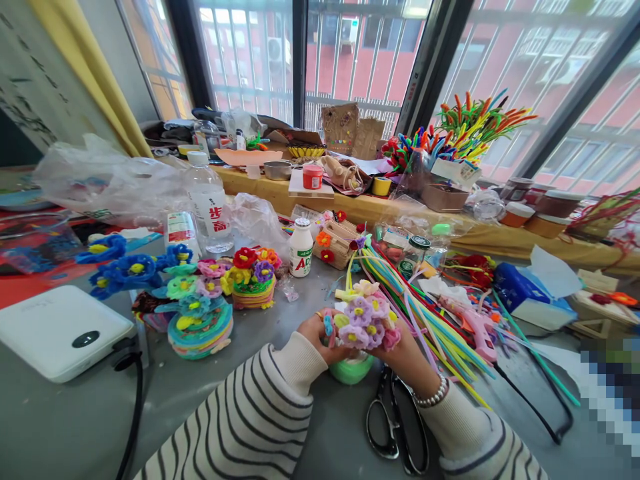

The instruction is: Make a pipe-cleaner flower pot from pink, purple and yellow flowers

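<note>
A small bunch of pipe-cleaner flowers (364,319) in purple, pink and yellow sits between both my hands above the grey table (65,420). My left hand (315,333) grips its left side with fingers curled. My right hand (407,357), with a bead bracelet on the wrist, is closed on its right side. Just below the bunch lies a green roll (351,369), partly hidden. Black scissors (397,427) lie on the table under my right wrist.
Finished flower baskets (200,317) and blue flowers (125,267) stand at the left, beside a white device (60,330) with a black cable. Loose pipe cleaners (430,320), a pink glue gun (475,327), bottles (207,200) and a blue tissue pack (530,297) crowd the right and back.
</note>
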